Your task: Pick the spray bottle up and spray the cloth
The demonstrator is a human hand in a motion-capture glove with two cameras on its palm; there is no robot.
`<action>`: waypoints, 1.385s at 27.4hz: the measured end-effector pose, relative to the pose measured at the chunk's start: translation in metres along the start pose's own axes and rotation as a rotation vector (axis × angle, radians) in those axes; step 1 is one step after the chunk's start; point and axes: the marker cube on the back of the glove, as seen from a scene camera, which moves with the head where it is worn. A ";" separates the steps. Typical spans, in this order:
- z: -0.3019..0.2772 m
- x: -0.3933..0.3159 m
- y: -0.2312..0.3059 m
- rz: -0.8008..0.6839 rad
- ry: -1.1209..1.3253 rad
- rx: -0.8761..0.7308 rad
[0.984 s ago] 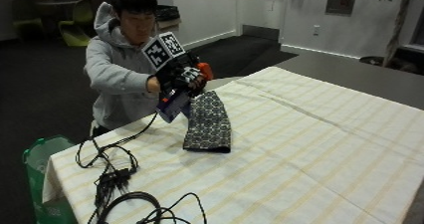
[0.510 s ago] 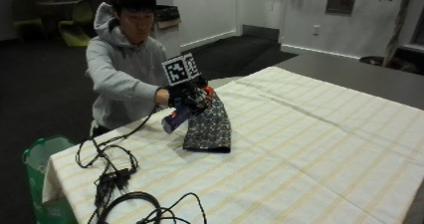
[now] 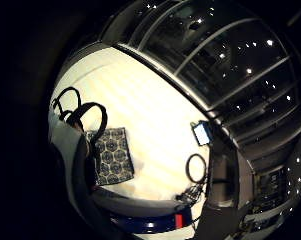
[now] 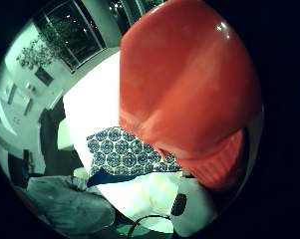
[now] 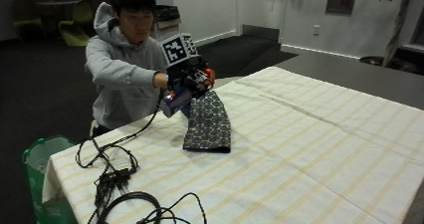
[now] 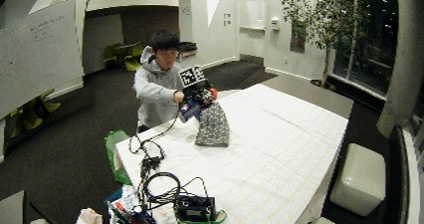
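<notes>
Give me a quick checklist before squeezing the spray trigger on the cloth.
1. Spray bottle held off the table by the gloved right hand: ok.
2. Bottle near the patterned cloth: ok.
3. Cloth lying on the striped tablecloth: ok.
4. Nozzle aimed at the cloth: cannot tell.
5. Finger on the trigger: cannot tell.
6. Cables lie apart from the cloth: ok.

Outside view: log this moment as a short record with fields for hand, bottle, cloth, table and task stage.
hand: gloved right hand grips the spray bottle, raised over the cloth's far end
bottle: spray bottle, dark blue body with orange-red head, held off the table
cloth: dark patterned cloth, folded, lying on the tablecloth
table: striped cream tablecloth; black cables at the near corner
task stage: bottle picked up; no spray visible
</notes>
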 end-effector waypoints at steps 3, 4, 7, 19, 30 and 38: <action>0.013 -0.005 0.003 -0.005 -0.003 -0.025; 0.020 -0.008 0.005 -0.004 -0.005 -0.035; 0.040 -0.014 0.010 0.018 -0.029 -0.060; -0.002 -0.050 -0.017 0.066 -0.281 0.074; -0.086 -0.127 -0.095 0.247 -0.848 0.497; -0.043 -0.201 -0.125 0.345 -1.112 0.539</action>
